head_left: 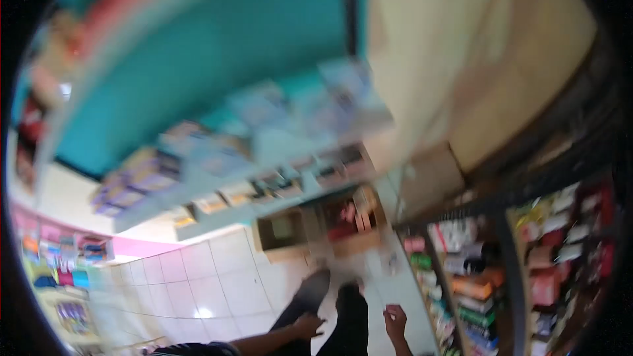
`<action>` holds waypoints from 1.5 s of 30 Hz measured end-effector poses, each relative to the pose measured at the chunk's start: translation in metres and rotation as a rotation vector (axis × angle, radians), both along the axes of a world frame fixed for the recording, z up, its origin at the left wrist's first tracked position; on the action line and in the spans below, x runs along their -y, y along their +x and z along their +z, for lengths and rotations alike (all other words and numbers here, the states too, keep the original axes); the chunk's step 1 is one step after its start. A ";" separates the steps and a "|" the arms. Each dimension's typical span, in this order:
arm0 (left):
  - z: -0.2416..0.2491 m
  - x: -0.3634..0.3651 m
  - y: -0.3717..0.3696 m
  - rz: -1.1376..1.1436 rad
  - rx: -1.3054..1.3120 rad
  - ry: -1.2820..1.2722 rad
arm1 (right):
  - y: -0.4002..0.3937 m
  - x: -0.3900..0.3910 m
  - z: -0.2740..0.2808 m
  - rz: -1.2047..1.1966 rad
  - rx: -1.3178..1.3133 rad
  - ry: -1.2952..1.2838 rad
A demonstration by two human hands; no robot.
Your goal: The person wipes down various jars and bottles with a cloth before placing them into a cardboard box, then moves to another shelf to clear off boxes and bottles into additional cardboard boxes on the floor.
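Observation:
Low in the view, my left hand [308, 325] hangs over my dark trousers [349, 320], its fingers apart and nothing visible in it. My right hand [395, 316] is to the right of my legs, above the tiled floor, with its fingers curled in; whether it holds anything is too small to tell. Ahead of my feet stands an open cardboard box [282, 254] with two sections. The left section looks mostly bare, and the right one holds pink and red items [356, 216]. Neither hand touches the box.
Behind the box, a pale blue shelf [264, 151] carries blurred boxes, some purple and white [151, 168]. On the right, dark-framed racks [511, 270] hold many packaged goods. White floor tiles [198, 277] spread to the left, towards more stocked shelves [72, 310].

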State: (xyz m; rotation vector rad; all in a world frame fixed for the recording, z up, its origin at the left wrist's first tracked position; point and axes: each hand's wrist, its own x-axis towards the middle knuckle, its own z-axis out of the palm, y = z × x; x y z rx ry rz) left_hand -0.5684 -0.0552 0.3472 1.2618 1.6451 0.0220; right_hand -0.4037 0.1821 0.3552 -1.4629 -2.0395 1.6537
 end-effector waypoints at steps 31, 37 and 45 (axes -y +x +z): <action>0.794 0.228 -0.362 1.182 -0.769 1.296 | -0.475 0.197 0.868 1.205 -0.217 1.580; 0.782 0.224 -0.373 1.142 -0.876 1.285 | -0.483 0.214 0.862 1.327 -0.075 1.341; 0.787 0.226 -0.363 1.030 -0.840 1.173 | -0.486 0.209 0.853 1.347 -0.241 1.277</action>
